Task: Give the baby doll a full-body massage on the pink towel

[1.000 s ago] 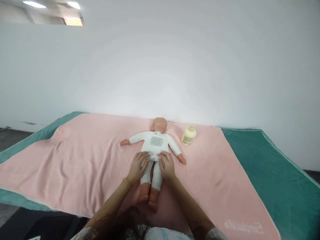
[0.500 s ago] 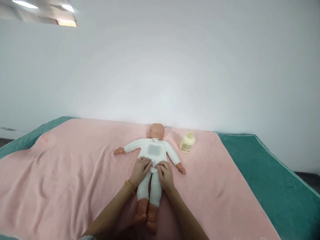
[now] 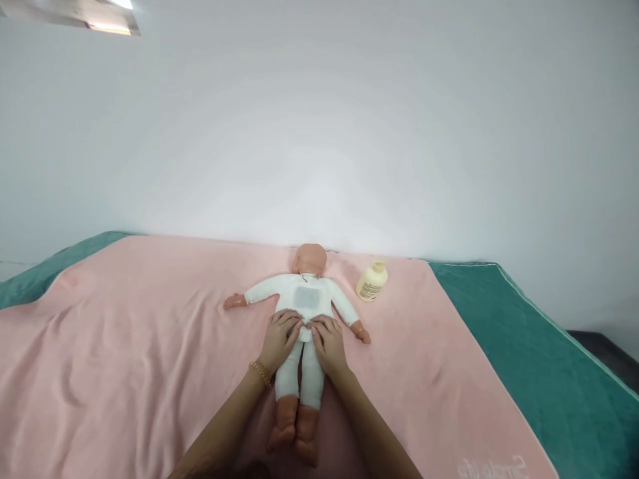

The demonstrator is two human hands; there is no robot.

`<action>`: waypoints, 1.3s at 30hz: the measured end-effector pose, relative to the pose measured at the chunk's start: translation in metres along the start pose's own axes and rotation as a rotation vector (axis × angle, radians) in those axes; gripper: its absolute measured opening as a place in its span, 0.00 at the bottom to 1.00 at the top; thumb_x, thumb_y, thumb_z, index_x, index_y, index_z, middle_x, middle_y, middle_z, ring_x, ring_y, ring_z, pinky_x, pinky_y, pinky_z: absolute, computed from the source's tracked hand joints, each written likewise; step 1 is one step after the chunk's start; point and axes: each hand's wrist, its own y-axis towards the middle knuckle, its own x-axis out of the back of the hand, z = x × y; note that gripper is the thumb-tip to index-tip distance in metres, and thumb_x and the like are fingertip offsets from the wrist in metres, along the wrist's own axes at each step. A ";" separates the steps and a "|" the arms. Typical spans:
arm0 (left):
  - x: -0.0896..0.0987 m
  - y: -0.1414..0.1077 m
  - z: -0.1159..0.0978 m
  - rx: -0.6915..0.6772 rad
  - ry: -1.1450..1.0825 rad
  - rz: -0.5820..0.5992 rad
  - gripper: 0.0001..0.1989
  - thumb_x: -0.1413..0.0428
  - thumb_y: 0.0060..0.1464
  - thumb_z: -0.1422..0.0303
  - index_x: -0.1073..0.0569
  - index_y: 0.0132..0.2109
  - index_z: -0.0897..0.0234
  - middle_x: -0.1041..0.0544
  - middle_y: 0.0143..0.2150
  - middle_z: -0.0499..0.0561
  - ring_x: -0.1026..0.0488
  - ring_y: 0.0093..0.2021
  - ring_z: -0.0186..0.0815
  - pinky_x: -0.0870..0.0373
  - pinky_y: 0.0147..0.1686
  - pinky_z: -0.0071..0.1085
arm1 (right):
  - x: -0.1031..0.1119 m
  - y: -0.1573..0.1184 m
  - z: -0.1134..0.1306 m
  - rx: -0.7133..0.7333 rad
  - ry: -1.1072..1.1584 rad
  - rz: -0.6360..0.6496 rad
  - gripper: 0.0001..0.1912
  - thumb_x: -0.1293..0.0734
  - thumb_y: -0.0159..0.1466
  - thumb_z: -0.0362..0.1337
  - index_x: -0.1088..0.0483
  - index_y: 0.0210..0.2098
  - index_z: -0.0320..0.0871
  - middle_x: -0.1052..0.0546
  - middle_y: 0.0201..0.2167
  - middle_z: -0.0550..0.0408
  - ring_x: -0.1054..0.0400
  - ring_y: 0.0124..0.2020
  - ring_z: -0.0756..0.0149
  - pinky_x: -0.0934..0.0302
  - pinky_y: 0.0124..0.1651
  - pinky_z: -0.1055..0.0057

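Note:
A baby doll (image 3: 310,293) in a white cloth suit lies stretched out, its bald head toward the wall and its arms spread. No face shows on its head, and a grey patch sits on the upper side of its torso. My left hand (image 3: 282,336) rests on the left of the lower torso, its thumb and fingertips closed together on the suit. On the right side, my right hand (image 3: 327,339) mirrors it, fingers bent and closed on the cloth. Both sets of fingertips almost meet at the middle, where the cloth looks bunched. A beaded bracelet (image 3: 261,372) circles my left wrist.
A pale yellow bottle (image 3: 372,283) stands to the right of the doll's head. Under both lies a wrinkled pink blanket (image 3: 150,346), with a green cover (image 3: 519,332) showing at either side. A white wall (image 3: 319,133) rises behind the far edge.
The view has shifted slightly. My hands stay at the doll's lower torso, and their fingertips have moved a little over the cloth. Doll and bottle keep their places.

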 end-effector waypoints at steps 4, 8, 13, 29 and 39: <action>0.002 -0.003 0.001 -0.039 -0.026 -0.002 0.13 0.53 0.63 0.67 0.25 0.45 0.60 0.23 0.48 0.53 0.31 0.52 0.41 0.37 0.52 0.44 | -0.002 0.000 0.000 0.017 -0.001 -0.052 0.13 0.42 0.67 0.34 0.26 0.40 0.45 0.26 0.43 0.50 0.36 0.48 0.59 0.45 0.52 0.60; 0.004 -0.006 0.001 -0.065 -0.027 -0.031 0.15 0.54 0.62 0.67 0.29 0.52 0.61 0.27 0.55 0.54 0.35 0.57 0.42 0.39 0.56 0.45 | -0.002 -0.003 0.001 0.065 -0.019 -0.074 0.16 0.43 0.66 0.33 0.29 0.49 0.45 0.30 0.51 0.49 0.39 0.55 0.58 0.48 0.57 0.57; 0.002 -0.002 0.001 -0.029 -0.032 -0.006 0.14 0.55 0.63 0.67 0.28 0.50 0.60 0.25 0.52 0.53 0.33 0.55 0.42 0.38 0.55 0.45 | -0.004 -0.001 0.001 0.022 -0.033 -0.033 0.16 0.45 0.68 0.34 0.30 0.51 0.45 0.28 0.51 0.50 0.39 0.55 0.59 0.48 0.57 0.59; -0.005 -0.004 0.007 -0.041 0.016 -0.054 0.17 0.56 0.63 0.67 0.30 0.55 0.61 0.26 0.54 0.54 0.34 0.56 0.43 0.37 0.56 0.47 | -0.008 -0.004 -0.004 -0.004 -0.063 -0.052 0.18 0.45 0.69 0.36 0.34 0.55 0.45 0.29 0.54 0.50 0.39 0.57 0.58 0.46 0.57 0.58; 0.010 0.049 0.003 0.019 0.068 -0.022 0.19 0.61 0.66 0.63 0.26 0.40 0.62 0.22 0.38 0.54 0.27 0.41 0.42 0.32 0.45 0.42 | -0.005 0.062 0.007 -0.049 -0.032 -0.143 0.13 0.44 0.68 0.33 0.27 0.37 0.44 0.25 0.38 0.51 0.34 0.43 0.60 0.42 0.49 0.63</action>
